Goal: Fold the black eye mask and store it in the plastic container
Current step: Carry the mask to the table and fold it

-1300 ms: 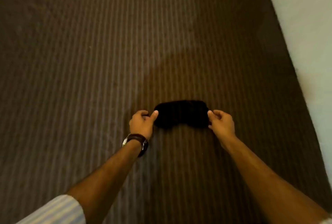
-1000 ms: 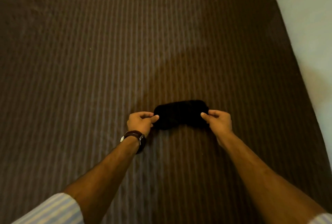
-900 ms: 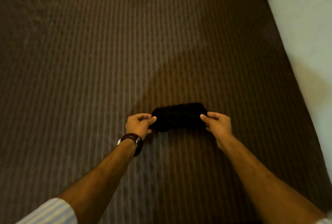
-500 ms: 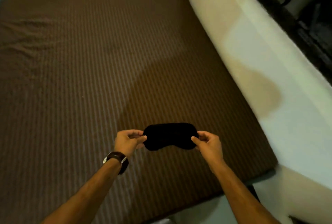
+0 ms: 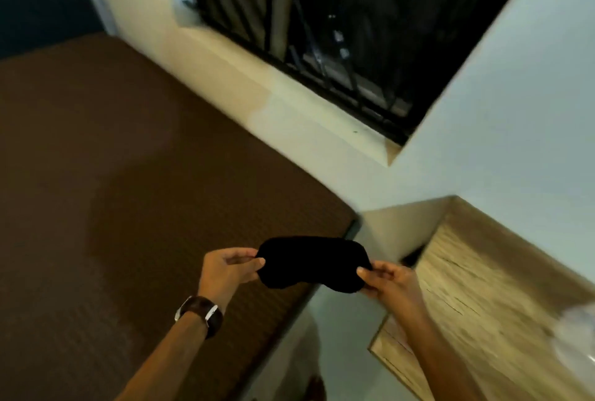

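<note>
The black eye mask (image 5: pixel 311 262) hangs stretched flat in the air between both hands, over the bed's right corner. My left hand (image 5: pixel 227 268) pinches its left end between thumb and fingers; a brown watch sits on that wrist. My right hand (image 5: pixel 388 281) pinches the right end. A blurred clear plastic shape (image 5: pixel 578 338), possibly the plastic container, shows at the right edge on a wooden surface.
The brown striped bed (image 5: pixel 128 191) fills the left. A wooden tabletop (image 5: pixel 483 288) stands to the right, with a floor gap between it and the bed. A barred dark window (image 5: pixel 338 30) and pale walls lie behind.
Both hands lifted the mask off the bed and carried it rightward. The view swung right and up, bringing the window, the wall and the wooden tabletop into sight.
</note>
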